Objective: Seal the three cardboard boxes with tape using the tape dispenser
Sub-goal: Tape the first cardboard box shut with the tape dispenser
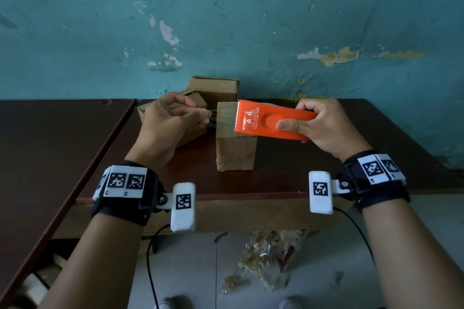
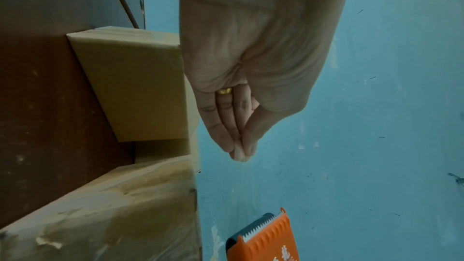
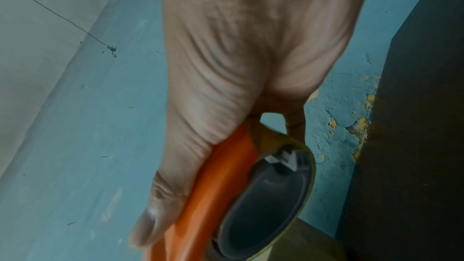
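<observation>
The right hand (image 1: 324, 125) grips the orange tape dispenser (image 1: 272, 119) by its rear end, thumb on the top face and fingers curled behind, so the serrated cutter points toward nine o'clock and hangs just over the top of the nearest cardboard box (image 1: 234, 143); held this way, the blade seems ready to lay or sever a strip across that top. The left hand (image 1: 173, 120) sits at nine o'clock of the cutter, its thumb and fingers (image 2: 239, 146) pinched together, probably on the free end of clear tape, though the tape itself is too faint to confirm. That box stands upright mid-worktop (image 1: 288, 178) with glossy film already on its faces; a second box (image 1: 216, 88) lies at twelve o'clock against the wall, and a third (image 1: 150, 110) at ten o'clock is mostly hidden behind the left hand.
</observation>
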Tool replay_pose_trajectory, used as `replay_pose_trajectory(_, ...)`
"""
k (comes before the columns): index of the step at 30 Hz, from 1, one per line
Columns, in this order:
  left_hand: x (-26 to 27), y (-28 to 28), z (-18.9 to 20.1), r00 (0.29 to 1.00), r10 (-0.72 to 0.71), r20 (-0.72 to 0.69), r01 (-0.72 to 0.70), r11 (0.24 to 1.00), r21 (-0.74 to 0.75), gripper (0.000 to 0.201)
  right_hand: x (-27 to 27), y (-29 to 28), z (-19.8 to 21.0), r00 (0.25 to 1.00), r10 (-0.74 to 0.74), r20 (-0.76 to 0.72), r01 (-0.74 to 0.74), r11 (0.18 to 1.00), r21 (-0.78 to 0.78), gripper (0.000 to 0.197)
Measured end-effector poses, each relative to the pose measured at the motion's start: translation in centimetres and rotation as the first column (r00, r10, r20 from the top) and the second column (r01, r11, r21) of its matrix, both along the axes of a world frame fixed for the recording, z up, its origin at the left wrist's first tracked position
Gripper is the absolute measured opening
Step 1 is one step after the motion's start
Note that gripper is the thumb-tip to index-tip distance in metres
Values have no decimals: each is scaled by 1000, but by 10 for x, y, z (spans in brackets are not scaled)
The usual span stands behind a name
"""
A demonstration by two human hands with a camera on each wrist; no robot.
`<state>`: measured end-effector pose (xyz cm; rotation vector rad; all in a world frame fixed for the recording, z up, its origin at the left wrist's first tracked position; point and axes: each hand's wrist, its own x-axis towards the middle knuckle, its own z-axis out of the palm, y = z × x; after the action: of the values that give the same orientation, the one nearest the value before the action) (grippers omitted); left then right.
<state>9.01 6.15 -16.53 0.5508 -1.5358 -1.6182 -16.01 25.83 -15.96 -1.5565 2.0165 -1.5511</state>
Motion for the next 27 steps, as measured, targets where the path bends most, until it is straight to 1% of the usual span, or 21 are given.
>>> replay_pose_trajectory(4, 0, 1, 0, 1000, -6, 6, 6, 1000, -4, 23, 0, 1, 0, 1000, -3, 27, 3, 1000, -1, 41)
replay_pose_trajectory(7, 2, 0, 0, 1000, -10, 16, 11, 1000, -13, 23, 1, 1, 0, 999, 2, 35, -2, 1000, 6, 40)
replay_pose_trajectory(9, 2, 1, 0, 1000, -13, 21, 14, 1000, -15, 23, 1, 1, 0, 999, -3, 35, 3, 1000, 6, 43)
replay_pose_trajectory(14, 1, 3, -1, 1000, -5, 18, 5, 1000, 6, 22, 2, 1, -1, 998, -22, 51, 21, 999, 28, 57)
replay_pose_trajectory(18, 1, 5, -2, 1000, -10, 29, 10, 1000, 19, 21, 3, 3, -1, 999, -23, 43, 21, 998, 51, 53)
replay_pose_trajectory(27, -3, 5, -5, 999, -22, 41, 21, 999, 25, 20, 0, 7, 1, 998, -64, 28, 63, 997, 39, 44)
